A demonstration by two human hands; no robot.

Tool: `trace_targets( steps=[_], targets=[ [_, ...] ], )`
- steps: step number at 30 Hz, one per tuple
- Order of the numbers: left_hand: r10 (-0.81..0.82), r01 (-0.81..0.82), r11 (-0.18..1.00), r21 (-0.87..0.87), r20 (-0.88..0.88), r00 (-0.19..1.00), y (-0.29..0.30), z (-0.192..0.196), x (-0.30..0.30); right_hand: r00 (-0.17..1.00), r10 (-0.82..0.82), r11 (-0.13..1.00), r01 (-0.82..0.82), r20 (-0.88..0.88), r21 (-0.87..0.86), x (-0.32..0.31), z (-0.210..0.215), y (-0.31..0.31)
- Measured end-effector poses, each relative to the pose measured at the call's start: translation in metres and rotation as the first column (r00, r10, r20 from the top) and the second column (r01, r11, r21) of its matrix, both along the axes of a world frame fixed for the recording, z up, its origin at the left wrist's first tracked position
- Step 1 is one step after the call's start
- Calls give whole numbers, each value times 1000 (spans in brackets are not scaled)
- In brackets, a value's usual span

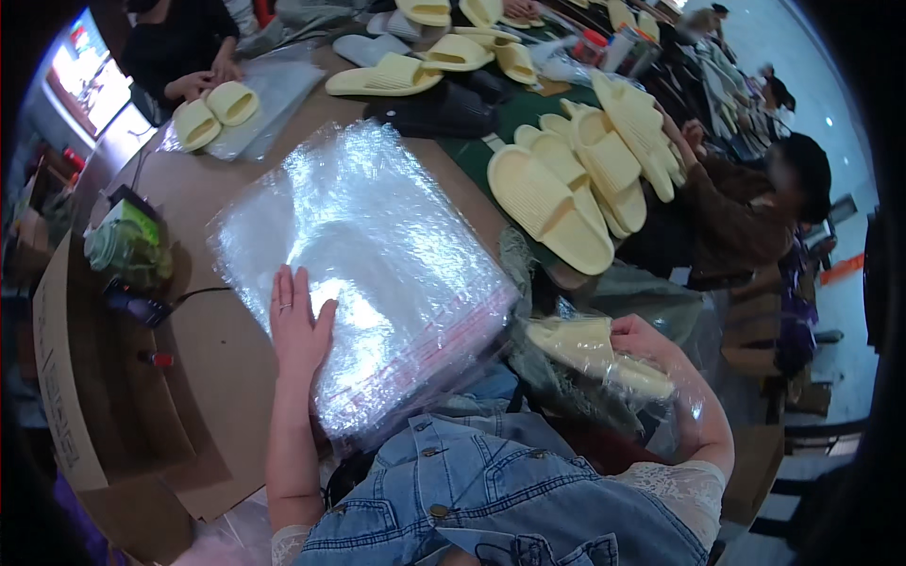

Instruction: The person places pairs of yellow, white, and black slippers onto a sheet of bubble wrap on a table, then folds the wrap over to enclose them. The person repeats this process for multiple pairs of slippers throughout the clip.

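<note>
My left hand point(297, 325) lies flat on a thick stack of clear plastic bags point(377, 231), fingers stretched out and a ring on one of them. Pink lines run along the stack's near edge. On the right, my right hand point(646, 341) is closed on a pair of pale yellow slippers point(578, 341) wrapped in a clear bag. That pair is over a grey-green woven sack point(557, 391) beside the table. The thumb and part of the grip are hard to make out. Loose pale yellow slippers point(552, 212) lie piled just beyond the sack.
More yellow slippers point(387, 77) and black slippers point(434, 111) lie farther back. A co-worker's hands point(198, 85) touch a yellow pair at the far left; another person point(755, 203) sits at right. A green-lidded jar point(127, 245), a black device point(137, 302) and a cardboard box point(71, 377) stand left.
</note>
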State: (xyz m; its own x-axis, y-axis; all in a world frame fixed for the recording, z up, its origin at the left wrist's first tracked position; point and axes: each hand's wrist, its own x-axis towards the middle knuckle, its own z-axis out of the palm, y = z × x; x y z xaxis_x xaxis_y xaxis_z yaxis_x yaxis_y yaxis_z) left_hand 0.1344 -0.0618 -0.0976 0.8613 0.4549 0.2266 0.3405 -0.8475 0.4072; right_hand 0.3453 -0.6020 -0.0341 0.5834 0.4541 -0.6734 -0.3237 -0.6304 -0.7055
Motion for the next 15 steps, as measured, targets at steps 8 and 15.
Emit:
trace_targets(
  steps=[8,15],
  targets=[
    [-43,41,998,53,32,999,4,-4,-1,848,392,696,-21,356,-717,38,-102,-99],
    [-17,15,1000,23,55,998,0,0,0,516,236,794,386,823,-470,58,-17,16]
  ],
)
